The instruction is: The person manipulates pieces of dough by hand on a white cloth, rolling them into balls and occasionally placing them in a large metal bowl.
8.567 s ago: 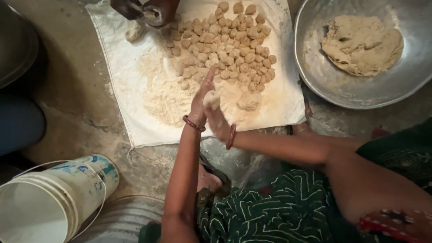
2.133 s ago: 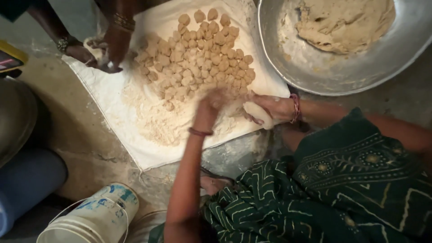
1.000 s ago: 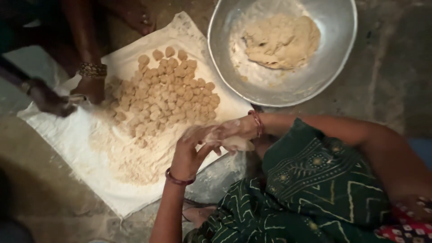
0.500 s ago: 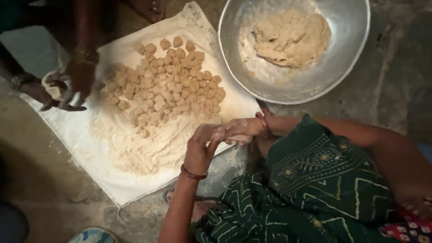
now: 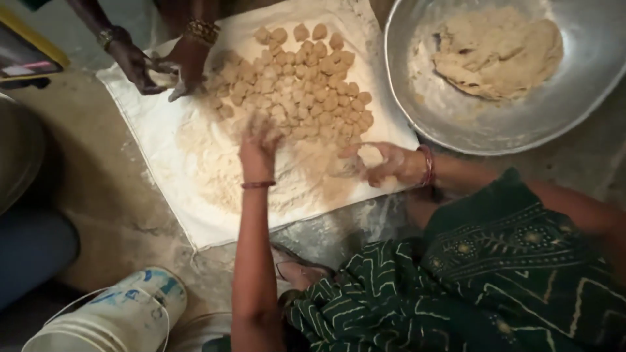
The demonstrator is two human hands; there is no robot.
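Both your hands have parted since half a second ago: your left hand (image 5: 259, 145) now reaches out, fingers loose, onto the pale flour heap (image 5: 261, 173) beside the small round dough balls (image 5: 300, 85) on the white cloth (image 5: 163, 150). Your right hand (image 5: 385, 163) rests half-curled at the cloth's edge; whether it grips dough, you can't tell.

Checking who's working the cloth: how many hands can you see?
4. Left hand on the flour; right hand at the cloth's right edge; two hands of another person at its far left corner. None seem hidden.
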